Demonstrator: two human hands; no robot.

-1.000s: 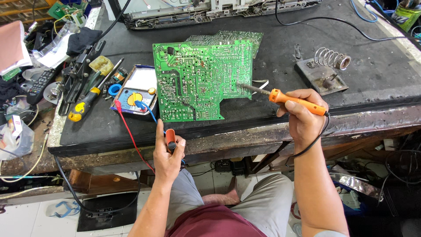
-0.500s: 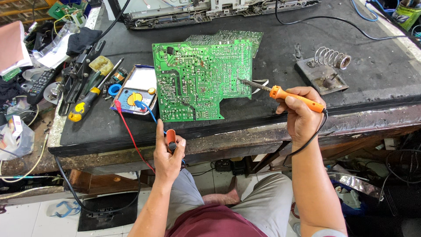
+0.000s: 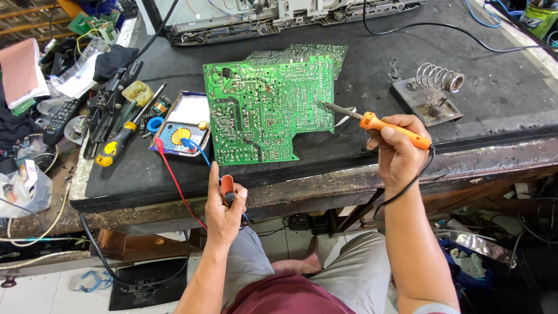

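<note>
A green circuit board (image 3: 267, 110) lies solder side up on the black workbench (image 3: 372, 75). My right hand (image 3: 398, 154) grips an orange-handled soldering iron (image 3: 395, 129), its metal tip touching the board's right edge. My left hand (image 3: 224, 206) is at the bench's front edge, closed on the red and blue meter probes (image 3: 228, 187). Their red and blue leads run to a multimeter (image 3: 180, 125) lying left of the board.
A coil-spring iron stand (image 3: 433, 93) sits right of the board. Screwdrivers (image 3: 119, 136), pliers and a remote control crowd the left end. An opened device chassis (image 3: 279, 17) lies at the back. Cables hang below the bench by my knees.
My right hand has lifted the soldering iron slightly and brought its tip to the board's right edge. The left hand has stayed put with the probes.
</note>
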